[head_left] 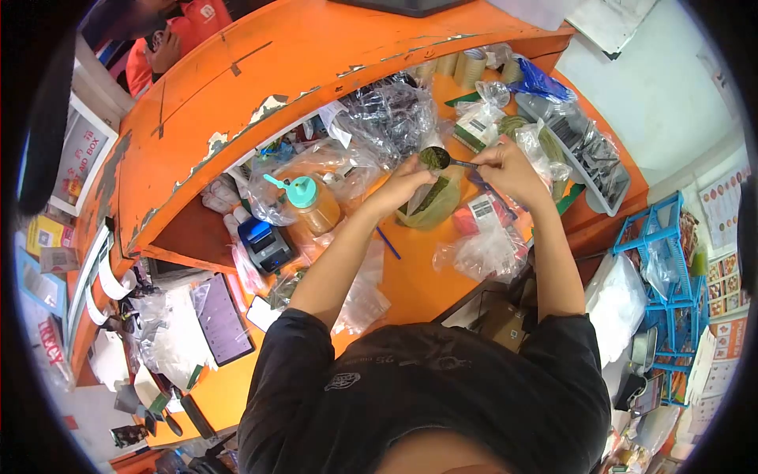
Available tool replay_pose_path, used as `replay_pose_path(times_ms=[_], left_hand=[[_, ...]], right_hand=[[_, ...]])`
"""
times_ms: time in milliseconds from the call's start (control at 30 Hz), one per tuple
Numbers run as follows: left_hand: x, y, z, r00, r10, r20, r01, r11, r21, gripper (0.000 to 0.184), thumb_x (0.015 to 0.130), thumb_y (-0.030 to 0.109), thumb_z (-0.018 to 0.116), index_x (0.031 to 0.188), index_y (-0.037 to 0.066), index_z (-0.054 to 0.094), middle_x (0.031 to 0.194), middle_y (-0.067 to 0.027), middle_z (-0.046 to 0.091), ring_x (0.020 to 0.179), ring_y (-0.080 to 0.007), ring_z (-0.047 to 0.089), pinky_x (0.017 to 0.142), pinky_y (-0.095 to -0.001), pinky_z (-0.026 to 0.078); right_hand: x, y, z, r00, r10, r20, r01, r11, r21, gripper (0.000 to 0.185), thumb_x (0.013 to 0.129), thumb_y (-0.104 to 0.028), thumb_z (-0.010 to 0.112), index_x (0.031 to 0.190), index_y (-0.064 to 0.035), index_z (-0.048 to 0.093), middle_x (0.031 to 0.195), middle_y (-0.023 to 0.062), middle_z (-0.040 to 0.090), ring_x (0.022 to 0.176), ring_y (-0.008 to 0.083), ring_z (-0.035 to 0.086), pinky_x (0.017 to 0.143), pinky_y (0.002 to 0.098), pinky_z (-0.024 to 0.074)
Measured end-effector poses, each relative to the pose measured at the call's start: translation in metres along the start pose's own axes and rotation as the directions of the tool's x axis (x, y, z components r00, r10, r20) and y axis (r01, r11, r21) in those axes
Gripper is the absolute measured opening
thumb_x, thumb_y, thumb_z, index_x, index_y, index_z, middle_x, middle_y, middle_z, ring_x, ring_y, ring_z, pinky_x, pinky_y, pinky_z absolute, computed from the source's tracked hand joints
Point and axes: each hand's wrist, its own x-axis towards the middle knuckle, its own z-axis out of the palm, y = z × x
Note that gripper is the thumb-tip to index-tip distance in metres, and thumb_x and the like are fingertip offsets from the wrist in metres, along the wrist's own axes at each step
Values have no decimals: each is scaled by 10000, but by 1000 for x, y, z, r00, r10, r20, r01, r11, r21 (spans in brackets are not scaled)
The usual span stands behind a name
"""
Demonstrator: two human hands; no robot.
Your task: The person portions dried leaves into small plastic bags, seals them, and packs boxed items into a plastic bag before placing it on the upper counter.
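Note:
My right hand (509,170) is closed around the handle of a dark spoon (458,163), its bowl end beside green flakes (431,159). My left hand (404,188) is closed on what looks like a small clear plastic bag, with those flakes at its mouth; the fingers partly hide it. Just below both hands, a larger open plastic bag (434,209) of dark green flakes stands on the orange counter (418,276). A pink packet in clear plastic (480,215) lies below my right hand. A blue pen (388,242) rests below my left hand.
An orange squeeze bottle with a teal lid (302,192) and a blue-black printer (266,243) stand to the left. A tablet (223,320) lies farther left. A grey tray (580,150) sits at right. Beyond the raised orange ledge (205,103), a person in red (193,35) is partly visible.

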Motion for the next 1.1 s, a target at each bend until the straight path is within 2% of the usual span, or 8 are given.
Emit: replay_pose_path(times_ms=[67, 100, 200, 433, 733, 833, 1067, 1100], left_hand=[[-1, 1, -1, 1000, -17, 11, 17, 999, -30, 420, 795, 115, 576, 1173, -20, 452, 1092, -72, 546, 1009, -147, 515, 883, -270, 412], [0, -3, -2, 1000, -4, 6, 4, 1000, -12, 412, 798, 108, 572, 1172, -16, 452, 1073, -65, 550, 992, -141, 519, 877, -266, 414], [-1, -5, -2, 1000, 16, -14, -15, 996, 83, 400, 797, 97, 575, 1166, 4, 449, 1024, -52, 550, 952, -129, 524, 861, -259, 418], [-3, -25, -6, 991, 119, -62, -113, 988, 103, 423, 778, 78, 596, 1170, 43, 439, 1018, -69, 524, 968, -157, 519, 868, -290, 411], [-14, -28, -8, 929, 344, -134, -263, 872, 413, 522, 759, 99, 606, 1249, 67, 429, 1117, -137, 508, 1073, -272, 498, 930, -356, 386], [-18, -29, -11, 907, 407, -109, -323, 838, 440, 581, 783, 63, 574, 1336, 87, 394, 1137, -94, 499, 1078, -215, 483, 932, -325, 390], [-33, -20, 1, 870, 485, -88, -315, 684, 658, 635, 804, 98, 576, 1385, 41, 325, 1259, -168, 449, 1183, -315, 425, 1021, -392, 311], [-31, -19, 1, 854, 518, -55, -357, 659, 662, 645, 798, 180, 608, 1368, 80, 324, 1157, -193, 461, 1122, -354, 435, 988, -449, 311]], right_hand=[[-10, -8, 12, 996, -38, -79, 31, 996, -88, 184, 781, 7, 542, 898, 46, 678, 759, 63, 669, 687, 101, 613, 615, 263, 481], [-17, -19, 17, 987, -97, -127, 55, 953, -297, 190, 770, -4, 555, 907, 23, 684, 766, 101, 676, 663, 162, 638, 621, 295, 492], [-36, -46, 35, 942, -213, -260, 76, 889, -452, 190, 730, -69, 572, 862, -44, 707, 794, 192, 646, 681, 347, 625, 650, 411, 494], [-44, -54, 50, 905, -223, -361, 30, 882, -471, 190, 730, -56, 578, 858, -74, 718, 797, 159, 646, 728, 340, 625, 662, 418, 497], [-44, -50, 49, 913, -257, -317, 132, 920, -368, 198, 743, 22, 594, 914, -4, 691, 729, 159, 645, 619, 275, 629, 584, 334, 483], [-41, -29, 41, 903, -230, -363, 92, 929, -360, 187, 747, -8, 590, 900, -13, 696, 766, 166, 655, 655, 281, 641, 600, 335, 492], [-16, 10, 73, 967, -182, -177, 48, 815, -577, 129, 703, -90, 586, 746, -95, 708, 683, 147, 635, 643, 329, 634, 618, 411, 497], [-9, 3, 70, 1000, 15, -7, -16, 874, -486, 206, 770, -139, 582, 919, -60, 700, 827, 196, 653, 799, 364, 634, 742, 408, 499]])
